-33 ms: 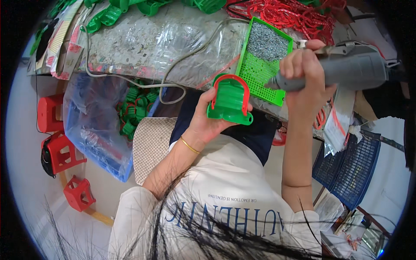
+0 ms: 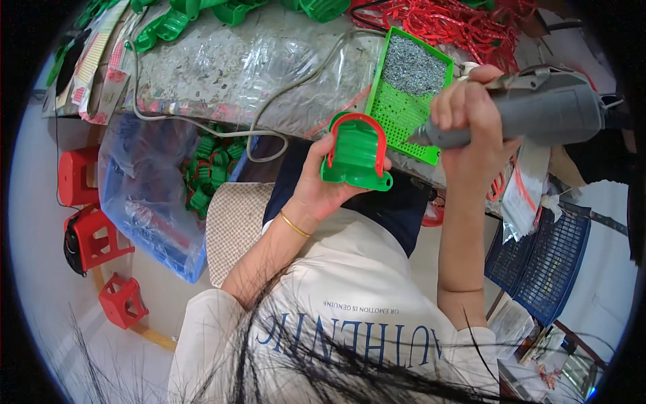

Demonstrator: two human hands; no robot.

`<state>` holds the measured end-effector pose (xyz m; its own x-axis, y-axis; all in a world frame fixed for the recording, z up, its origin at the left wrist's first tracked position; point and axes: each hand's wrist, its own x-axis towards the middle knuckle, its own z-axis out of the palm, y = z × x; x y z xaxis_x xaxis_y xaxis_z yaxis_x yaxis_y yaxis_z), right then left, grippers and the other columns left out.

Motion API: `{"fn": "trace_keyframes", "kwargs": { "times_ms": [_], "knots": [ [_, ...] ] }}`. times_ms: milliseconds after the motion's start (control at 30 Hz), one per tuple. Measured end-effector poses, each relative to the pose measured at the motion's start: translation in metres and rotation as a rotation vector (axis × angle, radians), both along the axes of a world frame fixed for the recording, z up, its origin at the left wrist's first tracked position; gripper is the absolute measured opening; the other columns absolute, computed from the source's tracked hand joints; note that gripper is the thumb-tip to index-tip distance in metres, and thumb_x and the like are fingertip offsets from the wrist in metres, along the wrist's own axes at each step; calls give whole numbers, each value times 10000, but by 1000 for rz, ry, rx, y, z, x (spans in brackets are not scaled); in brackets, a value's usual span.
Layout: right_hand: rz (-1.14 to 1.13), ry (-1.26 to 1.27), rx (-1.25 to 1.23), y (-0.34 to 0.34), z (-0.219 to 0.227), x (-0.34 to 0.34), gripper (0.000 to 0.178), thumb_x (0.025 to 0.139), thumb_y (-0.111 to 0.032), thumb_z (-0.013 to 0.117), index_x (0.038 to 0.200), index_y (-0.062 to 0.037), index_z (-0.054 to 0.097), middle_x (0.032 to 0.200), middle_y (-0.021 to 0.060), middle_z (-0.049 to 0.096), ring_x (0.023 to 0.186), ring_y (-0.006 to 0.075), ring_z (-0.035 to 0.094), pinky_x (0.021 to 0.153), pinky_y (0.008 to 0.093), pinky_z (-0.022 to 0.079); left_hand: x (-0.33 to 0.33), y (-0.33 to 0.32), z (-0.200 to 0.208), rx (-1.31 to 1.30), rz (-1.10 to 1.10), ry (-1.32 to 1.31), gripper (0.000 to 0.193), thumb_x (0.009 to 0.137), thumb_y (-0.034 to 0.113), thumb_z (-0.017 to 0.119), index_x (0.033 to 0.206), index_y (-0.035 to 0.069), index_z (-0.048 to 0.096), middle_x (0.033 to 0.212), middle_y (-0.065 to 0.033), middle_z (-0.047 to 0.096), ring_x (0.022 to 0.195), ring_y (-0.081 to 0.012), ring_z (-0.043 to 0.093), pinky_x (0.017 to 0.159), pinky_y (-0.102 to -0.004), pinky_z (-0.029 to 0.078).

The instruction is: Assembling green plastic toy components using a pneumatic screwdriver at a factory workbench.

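My left hand is wrapped round a curved green plastic piece, its hollow side up. A red U-shaped strip runs along the inside of that piece's rim. My right hand grips a grey electric screwdriver by its body, with the tip pointing left. The tip hovers over the near end of a bright green perforated tray, to the right of the green piece and apart from it. Many small silvery screws are heaped at the tray's far end.
A grey cable loops across the plastic-covered table. Red strips and green pieces lie at the back. At left, a blue bin holds several green-and-red pieces, beside red stools. A dark blue crate stands right.
The screwdriver in my right hand has shifted slightly to the left and down, its tip a little closer to the green piece. My left hand is almost still.
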<state>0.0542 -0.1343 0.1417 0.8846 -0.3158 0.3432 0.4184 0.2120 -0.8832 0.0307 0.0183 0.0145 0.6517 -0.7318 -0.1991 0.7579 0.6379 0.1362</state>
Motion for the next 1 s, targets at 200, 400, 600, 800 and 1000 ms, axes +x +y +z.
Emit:
{"fn": "trace_keyframes", "kwargs": {
  "times_ms": [200,400,600,800,1000],
  "knots": [
    [-9,97,-128,10,0,-15,213,832,-17,534,1039,22,504,594,54,458,499,134,436,491,287,381,4,-8,16,53,35,2,638,862,530,490,1273,43,470,1145,-168,588,1044,-311,597,880,-421,497],
    [0,94,-115,7,-6,-15,182,837,-8,528,1013,29,501,598,55,458,507,126,438,503,278,390,7,-13,18,57,25,8,636,858,508,509,1353,121,408,1184,-104,570,1026,-266,596,834,-411,506],
    [-14,88,-145,7,-13,-15,171,836,-9,529,1000,28,497,598,53,456,510,128,440,509,277,389,9,-15,20,33,51,7,700,864,461,516,1467,249,230,1234,-42,528,1063,-205,569,851,-423,515],
    [-11,68,-178,7,-13,-20,147,843,-38,531,966,23,482,591,50,440,504,133,429,490,281,371,9,-12,23,20,43,-7,698,869,447,523,1468,244,230,1236,-40,527,1076,-197,561,867,-446,509],
    [22,31,-163,6,-18,-23,147,841,-51,541,955,8,471,587,54,433,492,139,426,475,287,365,7,-12,23,114,40,34,625,879,530,490,1333,106,417,1246,-111,534,1088,-249,569,862,-489,511]
  ]
}}
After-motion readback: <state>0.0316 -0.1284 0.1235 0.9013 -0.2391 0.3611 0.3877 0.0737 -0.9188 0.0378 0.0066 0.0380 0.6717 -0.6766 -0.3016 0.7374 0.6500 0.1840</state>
